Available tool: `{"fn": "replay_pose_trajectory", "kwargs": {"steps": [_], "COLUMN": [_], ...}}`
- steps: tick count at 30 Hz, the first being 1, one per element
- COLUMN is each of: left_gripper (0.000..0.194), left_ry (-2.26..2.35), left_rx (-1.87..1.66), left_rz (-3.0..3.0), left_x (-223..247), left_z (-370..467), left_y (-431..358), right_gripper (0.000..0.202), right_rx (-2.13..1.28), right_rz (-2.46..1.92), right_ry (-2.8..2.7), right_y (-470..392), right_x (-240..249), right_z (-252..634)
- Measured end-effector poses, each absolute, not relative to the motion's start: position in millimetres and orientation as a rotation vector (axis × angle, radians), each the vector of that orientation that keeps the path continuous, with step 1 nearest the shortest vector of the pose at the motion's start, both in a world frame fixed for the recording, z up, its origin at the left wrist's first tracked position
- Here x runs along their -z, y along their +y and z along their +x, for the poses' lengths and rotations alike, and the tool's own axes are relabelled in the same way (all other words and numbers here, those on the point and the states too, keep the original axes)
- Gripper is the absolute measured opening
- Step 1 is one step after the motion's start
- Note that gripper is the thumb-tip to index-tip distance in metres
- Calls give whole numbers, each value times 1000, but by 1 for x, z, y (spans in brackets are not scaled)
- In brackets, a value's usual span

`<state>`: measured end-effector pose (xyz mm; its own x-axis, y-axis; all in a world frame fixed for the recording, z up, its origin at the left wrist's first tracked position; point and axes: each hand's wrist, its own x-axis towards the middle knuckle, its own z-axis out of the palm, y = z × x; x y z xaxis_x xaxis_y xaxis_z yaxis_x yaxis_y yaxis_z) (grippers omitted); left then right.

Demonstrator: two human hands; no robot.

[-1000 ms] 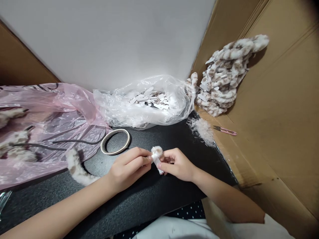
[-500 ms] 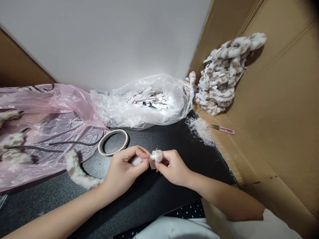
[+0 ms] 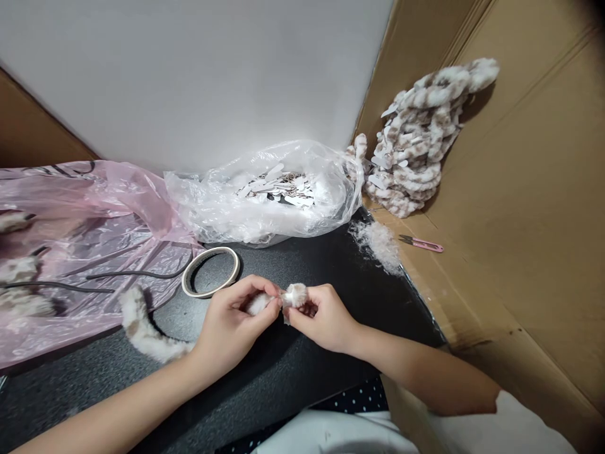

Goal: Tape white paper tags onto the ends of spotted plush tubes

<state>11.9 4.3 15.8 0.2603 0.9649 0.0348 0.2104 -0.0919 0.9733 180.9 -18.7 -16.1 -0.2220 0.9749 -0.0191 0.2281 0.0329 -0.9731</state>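
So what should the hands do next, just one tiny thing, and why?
Maybe the right hand could gently pinch the furry piece just below its fluffy end. Its fingers are already around it there, and the left hand seems to hold the other side, which should help steady it.

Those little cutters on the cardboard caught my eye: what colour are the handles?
The cutters' handles are pink, seen in the head view.

White short sleeve (image 3: 524, 416) — dark dotted cloth (image 3: 354, 398) below.
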Motion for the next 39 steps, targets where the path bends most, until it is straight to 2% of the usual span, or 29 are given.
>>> {"fn": "replay_pose_trajectory", "kwargs": {"steps": [6,12,18,23,26,27,29,33,39], "left_gripper": [20,16,10,13,12,13,17,21,26], "left_ry": [1109,1092,1004,1007,916,854,695,417,250], "left_rx": [-776,-545,-585,-617,-654,-659,-670,-699,-697], "left_rz": [1287,1254,1658,1854,2049,2126,2285,2635,2961], "left_x": [-20,-22,-21,-29,-38,-40,-42,-41,-39], "left_z": [16,12,8,3,-2,-4,-6,-8,-7], "left_y": [7,9,11,14,15,16,15,10,6], "right_gripper": [27,29,30,31,11,10,22,26,18], "right_rx": [-1028,-923,-930,-990,-834,-741,-649,-1068,-1500], "right_rz": [-1292,-1259,-1238,-1285,-1226,-1163,-995,-755,-888], "right_ry": [-1664,-1730,-1736,-1849,-1879,-1845,-1773,-1794,-1519], "right_y": [-16,-16,-16,-14,-12,-11,-9,-7,-7], "right_x": [18,20,20,13,3,-1,-7,-8,8], "right_z": [182,183,182,191,203,207,212,212,204]}}
